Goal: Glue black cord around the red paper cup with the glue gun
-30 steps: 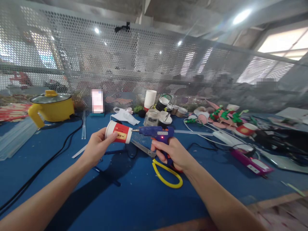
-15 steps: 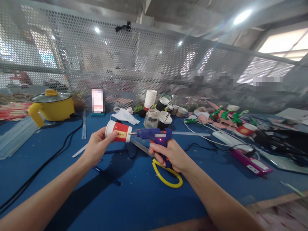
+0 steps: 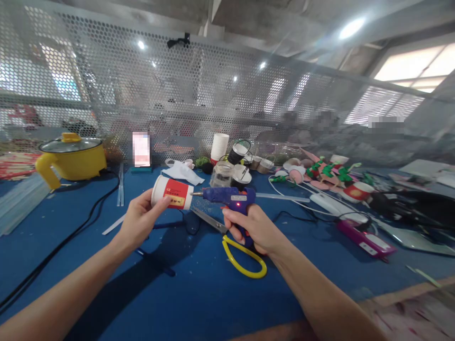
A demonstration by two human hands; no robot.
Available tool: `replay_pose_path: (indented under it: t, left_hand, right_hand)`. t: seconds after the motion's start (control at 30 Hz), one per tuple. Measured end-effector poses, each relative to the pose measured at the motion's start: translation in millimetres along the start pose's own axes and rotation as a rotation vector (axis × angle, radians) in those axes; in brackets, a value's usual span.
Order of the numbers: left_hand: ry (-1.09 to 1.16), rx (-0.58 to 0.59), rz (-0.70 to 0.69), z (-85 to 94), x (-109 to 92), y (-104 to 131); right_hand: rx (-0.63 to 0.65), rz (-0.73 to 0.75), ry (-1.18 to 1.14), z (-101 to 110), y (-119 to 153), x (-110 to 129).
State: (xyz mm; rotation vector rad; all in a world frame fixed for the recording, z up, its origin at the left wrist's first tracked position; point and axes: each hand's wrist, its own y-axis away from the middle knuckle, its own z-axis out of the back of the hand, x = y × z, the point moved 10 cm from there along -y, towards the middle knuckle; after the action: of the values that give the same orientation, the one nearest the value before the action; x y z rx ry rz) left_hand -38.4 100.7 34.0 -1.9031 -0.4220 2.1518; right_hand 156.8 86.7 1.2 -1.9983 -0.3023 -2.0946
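Observation:
My left hand [image 3: 140, 215] is closed round a red and white paper cup [image 3: 176, 192], which lies on its side in the air with its base to the right. In my right hand [image 3: 250, 225] is a blue hot glue gun [image 3: 229, 196], its small red light lit. Its metal nozzle points left and meets, or nearly meets, the base end of the cup. A clear glue stick [image 3: 282, 197] juts out of the back of the gun. Below on the table lie scissors [image 3: 245, 270] with yellow handles, partly hidden by my right hand.
A yellow electric pot [image 3: 76, 161] stands at the left, its black cable running across the blue table [image 3: 199, 308]. Stacked paper cups [image 3: 219, 147] and a clear jar [image 3: 222, 175] are behind the gun. At right are a purple power strip [image 3: 366, 239] and green-and-pink craft pieces [image 3: 325, 173].
The whole view has shifted slightly. Both hands keep their holds, and the cup and glue gun stay nose to base with only a very small movement.

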Motion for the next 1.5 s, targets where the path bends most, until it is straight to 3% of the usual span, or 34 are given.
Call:
replay_pose_path:
  t: [0.53,1.2,1.5]
  left_hand:
    - [-0.002,0.018,-0.020,-1.7,-2,1]
    - [0.151,0.000,0.051,-4.4,5,1]
    - [0.199,0.049,0.036,-9.9,3,3]
  right_hand:
    - [-0.044,-0.005,-0.078,5,-3,-1]
    - [0.054,-0.007,-0.076,-7,-1,-3]
    - [-0.021,0.033,-0.106,3,-3,0]
